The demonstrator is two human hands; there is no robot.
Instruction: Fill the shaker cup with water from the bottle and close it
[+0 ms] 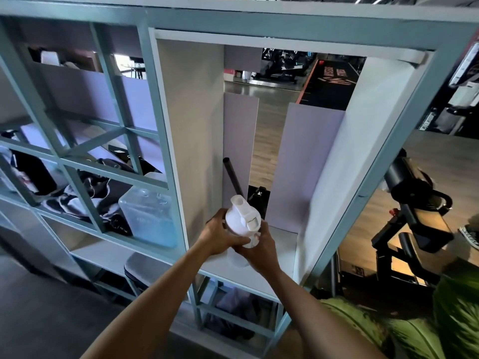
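Observation:
A white shaker cup [236, 259] with a white lid [242, 216] on top stands on a white shelf [281, 244] in a tall open compartment. The lid's spout points away from me and its flip cap hangs open on the near side. My left hand [220, 235] grips the lid from the left, fingers curled round its rim. My right hand [261, 248] holds the cup from the right, just below the lid. A large clear water bottle [149, 218] stands in the neighbouring compartment to the left, behind a teal crossbar.
The teal shelving frame [166, 120] separates the compartments. Dark clothing [88, 193] lies left of the bottle. A black tube [233, 176] leans behind the cup. Black gym equipment [414, 203] stands at right, green plant leaves [414, 327] at lower right.

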